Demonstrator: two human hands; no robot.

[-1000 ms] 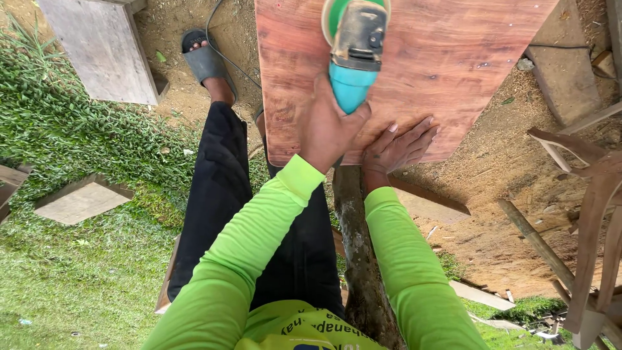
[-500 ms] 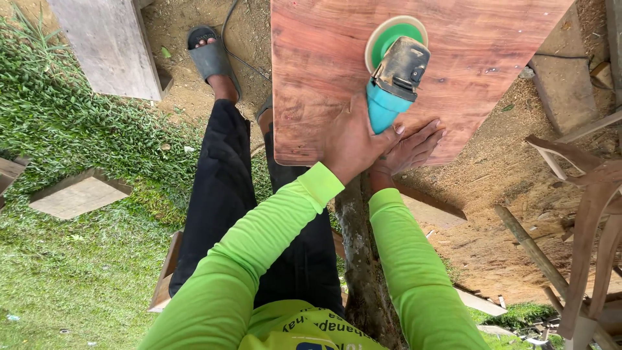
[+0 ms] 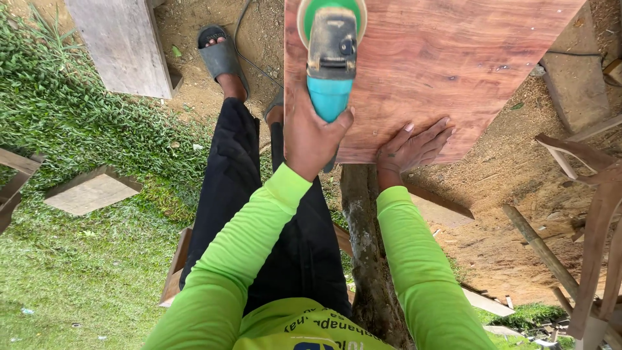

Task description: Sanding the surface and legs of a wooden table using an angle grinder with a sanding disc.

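reddish wood panel [image 3: 453, 65] sits on a rough tree post [image 3: 366, 246]. On the panel: teal sander [image 3: 332, 45], its green disc flat, and right hand [image 3: 411, 148] pressed palm-down.

Reddish wooden board [image 3: 447, 71] with smooth, matt, visibly grained face, angle grinder [image 3: 331, 58] with glossy teal plastic grip and dull grey metal head, green sanding disc [image 3: 317, 10], rough bark-covered post [image 3: 366, 253], matt neon-green cloth sleeves [image 3: 259, 240]

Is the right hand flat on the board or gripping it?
Flat. The right hand lies palm down on the board, fingers spread, near its lower edge. The left hand grips the sander.
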